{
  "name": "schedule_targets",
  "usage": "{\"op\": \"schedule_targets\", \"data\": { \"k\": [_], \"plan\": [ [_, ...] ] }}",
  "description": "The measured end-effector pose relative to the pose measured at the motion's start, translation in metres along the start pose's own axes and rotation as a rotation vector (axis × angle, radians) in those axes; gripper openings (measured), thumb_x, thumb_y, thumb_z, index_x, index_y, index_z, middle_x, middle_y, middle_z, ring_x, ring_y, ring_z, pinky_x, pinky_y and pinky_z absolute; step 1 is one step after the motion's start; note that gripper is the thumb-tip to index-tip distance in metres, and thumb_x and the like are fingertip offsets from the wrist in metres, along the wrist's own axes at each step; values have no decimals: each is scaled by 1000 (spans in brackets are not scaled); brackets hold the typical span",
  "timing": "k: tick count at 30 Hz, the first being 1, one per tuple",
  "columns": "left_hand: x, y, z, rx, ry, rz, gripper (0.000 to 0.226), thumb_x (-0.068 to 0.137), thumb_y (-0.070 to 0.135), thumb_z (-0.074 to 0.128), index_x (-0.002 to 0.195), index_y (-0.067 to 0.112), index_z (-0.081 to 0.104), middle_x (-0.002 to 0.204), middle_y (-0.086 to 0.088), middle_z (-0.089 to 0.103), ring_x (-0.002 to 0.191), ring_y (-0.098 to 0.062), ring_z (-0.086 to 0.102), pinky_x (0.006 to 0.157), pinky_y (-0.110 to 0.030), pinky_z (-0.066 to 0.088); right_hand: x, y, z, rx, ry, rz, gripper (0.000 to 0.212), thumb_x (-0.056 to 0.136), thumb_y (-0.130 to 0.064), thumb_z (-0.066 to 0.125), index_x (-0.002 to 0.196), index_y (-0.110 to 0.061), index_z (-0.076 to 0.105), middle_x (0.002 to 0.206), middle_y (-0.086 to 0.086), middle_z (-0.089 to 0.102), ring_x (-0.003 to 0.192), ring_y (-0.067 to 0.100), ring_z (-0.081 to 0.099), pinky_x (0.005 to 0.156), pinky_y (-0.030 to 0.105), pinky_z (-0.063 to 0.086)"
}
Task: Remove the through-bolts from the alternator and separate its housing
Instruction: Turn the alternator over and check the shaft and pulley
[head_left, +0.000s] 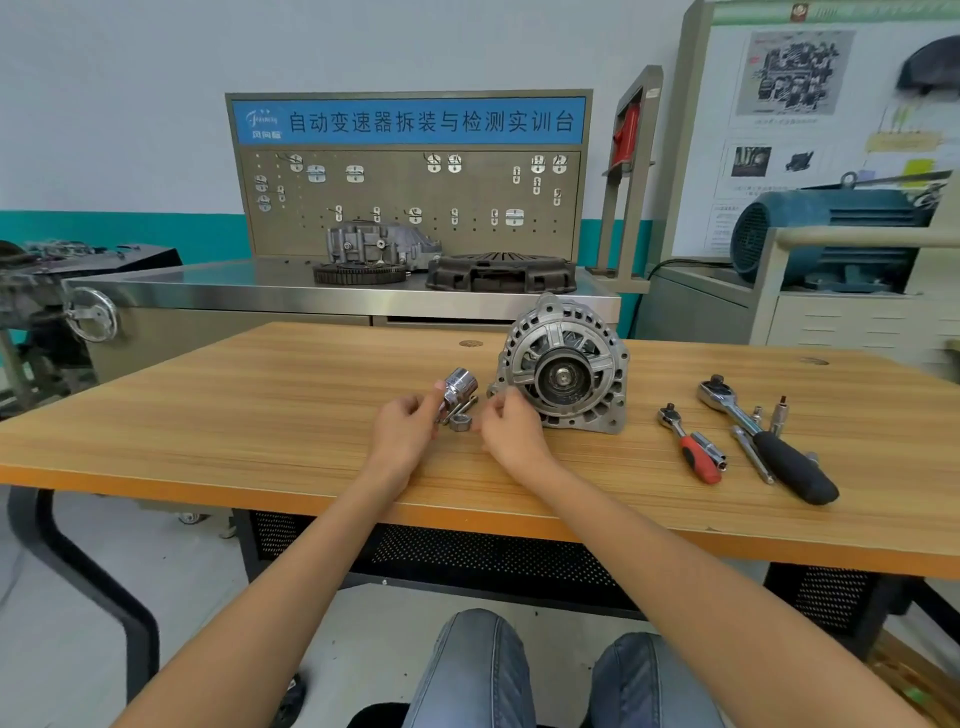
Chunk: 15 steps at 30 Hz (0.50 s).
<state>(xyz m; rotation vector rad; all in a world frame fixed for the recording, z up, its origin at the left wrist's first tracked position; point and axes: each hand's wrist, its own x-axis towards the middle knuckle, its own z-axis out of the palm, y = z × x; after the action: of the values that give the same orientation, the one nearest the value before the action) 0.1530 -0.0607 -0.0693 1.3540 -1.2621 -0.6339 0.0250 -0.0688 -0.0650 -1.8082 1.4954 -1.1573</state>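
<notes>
A silver alternator (563, 364) stands on the wooden table (260, 415), its pulley end facing me. Just left of it my left hand (402, 434) holds a large chrome socket (460, 387) between thumb and fingers. A nut (460, 421) and a thin metal piece lie on the table under the socket. My right hand (511, 428) hovers with curled fingers beside the nut and close to the alternator's lower left edge; what it pinches, if anything, is hidden.
To the right of the alternator lie a red-handled ratchet (693, 447), a black-handled ratchet (769, 441), an extension bar (750, 452) and small sockets (778, 415). A steel bench (208, 291) with gear parts and a pegboard stands behind the table.
</notes>
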Motion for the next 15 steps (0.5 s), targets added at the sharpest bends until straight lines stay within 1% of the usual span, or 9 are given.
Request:
{"op": "schedule_targets", "data": {
  "k": [2, 4, 6, 7, 9, 11, 12, 13, 15],
  "plan": [
    [-3, 1, -1, 60, -50, 80, 44, 96, 45, 50, 71, 10, 60, 54, 3, 49, 51, -13, 39, 53, -29, 30, -6, 2, -12, 240, -41, 58, 26, 101, -28, 35, 107, -8, 51, 82, 5, 62, 49, 4, 53, 46, 18, 42],
    [-7, 2, 1, 160, -136, 197, 43, 96, 43, 51, 69, 12, 62, 54, 5, 50, 52, -12, 42, 55, -29, 32, -12, 6, -23, 303, -65, 48, 32, 100, -41, 35, 96, -16, 54, 74, 3, 59, 38, -1, 47, 39, 13, 35],
    [-12, 4, 4, 232, -210, 294, 39, 94, 41, 54, 63, 20, 56, 54, 8, 51, 50, -6, 43, 54, -24, 33, -15, 9, -33, 180, -87, 13, 32, 96, -49, 42, 87, -20, 53, 68, -1, 57, 43, 1, 47, 43, 15, 36],
    [-14, 5, 5, 244, -236, 321, 37, 94, 41, 55, 62, 22, 54, 53, 9, 50, 48, -2, 42, 52, -21, 32, -16, 10, -38, 143, -109, 16, 31, 94, -49, 46, 87, -20, 52, 67, -1, 58, 44, 2, 46, 44, 16, 35],
    [-14, 6, 6, 245, -297, 353, 33, 93, 40, 56, 66, 22, 53, 54, 10, 51, 49, 1, 42, 52, -19, 33, -16, 12, -45, 177, -179, 57, 30, 94, -45, 50, 94, -15, 54, 66, -1, 58, 38, 2, 41, 38, 15, 31],
    [-14, 6, 6, 302, -384, 409, 26, 95, 38, 55, 73, 24, 54, 63, 11, 53, 58, -4, 46, 58, -24, 35, -17, 13, -51, 224, -247, 95, 32, 94, -42, 52, 101, -11, 53, 64, -1, 58, 35, 3, 38, 34, 14, 27],
    [-14, 7, 7, 360, -428, 450, 22, 95, 38, 55, 78, 25, 55, 69, 11, 55, 64, -7, 48, 60, -26, 37, -16, 13, -53, 221, -262, 102, 32, 94, -42, 52, 100, -11, 52, 63, -1, 58, 35, 3, 38, 33, 14, 27],
    [-15, 7, 9, 423, -464, 491, 19, 94, 40, 56, 84, 24, 56, 75, 10, 57, 69, -9, 51, 63, -28, 39, -16, 14, -54, 202, -262, 101, 32, 93, -43, 53, 97, -11, 52, 62, -2, 57, 35, 2, 39, 34, 14, 28],
    [-18, 9, 14, 567, -478, 580, 24, 93, 44, 55, 99, 20, 57, 84, 8, 59, 78, -14, 56, 65, -30, 39, -16, 18, -54, 178, -219, 87, 29, 93, -40, 54, 85, -12, 53, 58, -2, 54, 35, 0, 41, 35, 13, 30]
  ]
}}
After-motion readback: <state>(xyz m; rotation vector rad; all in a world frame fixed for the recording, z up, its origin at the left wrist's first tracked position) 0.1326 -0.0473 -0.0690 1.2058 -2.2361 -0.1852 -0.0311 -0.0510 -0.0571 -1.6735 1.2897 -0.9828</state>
